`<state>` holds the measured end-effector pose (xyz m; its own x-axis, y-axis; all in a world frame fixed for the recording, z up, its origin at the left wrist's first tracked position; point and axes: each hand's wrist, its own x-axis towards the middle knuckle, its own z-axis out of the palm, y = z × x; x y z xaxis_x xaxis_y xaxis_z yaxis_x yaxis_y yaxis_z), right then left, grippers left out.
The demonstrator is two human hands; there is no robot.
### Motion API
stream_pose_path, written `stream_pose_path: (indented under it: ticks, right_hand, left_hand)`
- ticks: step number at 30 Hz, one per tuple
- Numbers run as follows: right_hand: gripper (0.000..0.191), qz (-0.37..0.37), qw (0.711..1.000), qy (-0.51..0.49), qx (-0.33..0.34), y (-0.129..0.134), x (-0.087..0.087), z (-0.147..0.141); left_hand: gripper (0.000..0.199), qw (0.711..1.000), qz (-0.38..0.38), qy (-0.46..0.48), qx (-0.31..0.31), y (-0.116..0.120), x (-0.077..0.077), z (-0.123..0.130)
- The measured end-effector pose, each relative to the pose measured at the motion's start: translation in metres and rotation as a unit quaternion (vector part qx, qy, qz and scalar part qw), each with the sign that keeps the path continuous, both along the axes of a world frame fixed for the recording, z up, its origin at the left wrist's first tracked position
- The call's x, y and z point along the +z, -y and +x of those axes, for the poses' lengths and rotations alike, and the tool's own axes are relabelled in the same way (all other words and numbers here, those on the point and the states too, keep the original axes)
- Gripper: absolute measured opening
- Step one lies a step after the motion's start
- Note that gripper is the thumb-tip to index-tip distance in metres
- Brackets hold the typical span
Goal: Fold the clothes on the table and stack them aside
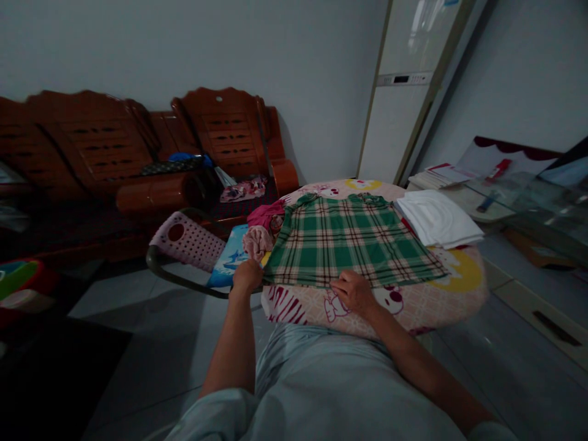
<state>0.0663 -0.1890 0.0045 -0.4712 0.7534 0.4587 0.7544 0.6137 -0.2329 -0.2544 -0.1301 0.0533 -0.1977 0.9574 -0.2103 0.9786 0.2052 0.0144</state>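
Observation:
A green plaid garment (340, 239) with cream and dark lines lies spread flat on a table under a pink patterned cloth (294, 306). Its far edge looks gathered at two places. My left hand (248, 275) is closed on the near left corner of the garment. Further right, my right hand (353, 291) pinches the near hem around its middle, fingers curled. Folded white cloth (438, 217) rests at the table's right side. Crumpled pink clothes (260, 241) are heaped by the garment's left edge.
Left of the table stands a chair with a pink perforated back (190, 242) and a blue printed seat (232, 254). Wooden sofas (225, 131) line the wall. A tall white cabinet-like unit (395, 116) is behind; a glass-topped table (542, 196) stands at right.

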Motion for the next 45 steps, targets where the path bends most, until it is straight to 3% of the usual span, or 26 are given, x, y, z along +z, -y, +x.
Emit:
stream_pose_path:
  ticks: [5,9,11,13,16,17,18,20,22,24,26,28,31,34,37,45]
  right_hand:
    - [0.016,0.025,0.999,0.035,0.005,0.002,0.002,-0.001]
    - [0.017,0.008,0.999,0.052,0.003,0.003,0.004,-0.003]
    - [0.015,0.0,0.999,0.054,-0.001,0.003,0.006,-0.005]
    - [0.015,-0.006,0.998,0.057,-0.004,0.005,0.008,-0.006]
    - [0.013,-0.023,0.998,0.05,0.003,0.01,0.012,-0.002]
    - [0.012,-0.034,0.998,0.042,0.008,0.013,0.013,0.002]
    - [0.012,-0.047,0.998,0.031,0.015,0.015,0.014,0.007]
    - [0.015,-0.065,0.998,-0.004,0.019,0.02,0.016,0.025]
    - [0.016,-0.062,0.997,-0.053,-0.014,0.024,0.017,0.05]
    - [0.017,-0.036,0.99,-0.095,-0.094,0.025,0.016,0.081]
    - [0.018,-0.004,0.979,-0.102,-0.179,0.025,0.015,0.11]
    - [0.019,0.014,0.972,-0.071,-0.223,0.023,0.013,0.133]
    - [0.024,0.013,0.975,-0.024,-0.222,0.021,0.008,0.15]
    - [0.029,-0.001,0.977,0.006,-0.212,0.018,0.003,0.153]
    - [0.025,-0.003,0.975,0.024,-0.222,0.015,0.0,0.152]
    - [0.021,0.027,0.975,0.022,-0.218,0.022,0.004,0.156]
  left_hand:
    - [0.034,1.0,0.006,0.004,0.014,0.002,-0.002,-0.002]
    - [0.04,0.992,0.119,0.037,-0.002,-0.006,0.007,0.013]
    - [0.038,0.973,0.191,0.113,-0.06,-0.014,0.013,0.044]
    - [0.033,0.935,0.217,0.229,-0.164,-0.019,0.015,0.09]
    - [0.027,0.834,0.174,0.389,-0.35,-0.02,0.006,0.168]
    - [0.026,0.804,0.155,0.428,-0.383,-0.019,-0.001,0.19]
    - [0.027,0.784,0.137,0.465,-0.388,-0.018,-0.008,0.208]
    - [0.03,0.772,0.11,0.507,-0.367,-0.016,-0.025,0.23]
    - [0.032,0.776,0.104,0.519,-0.343,-0.015,-0.038,0.237]
    - [0.031,0.779,0.111,0.514,-0.341,-0.016,-0.046,0.235]
    - [0.03,0.781,0.118,0.502,-0.352,-0.018,-0.048,0.232]
    - [0.028,0.783,0.127,0.488,-0.364,-0.018,-0.047,0.23]
    - [0.026,0.776,0.137,0.477,-0.39,-0.016,-0.044,0.231]
    - [0.026,0.751,0.145,0.477,-0.434,-0.015,-0.045,0.232]
    - [0.028,0.726,0.148,0.472,-0.478,-0.014,-0.048,0.232]
    - [0.035,0.7,0.144,0.437,-0.546,-0.011,-0.054,0.235]
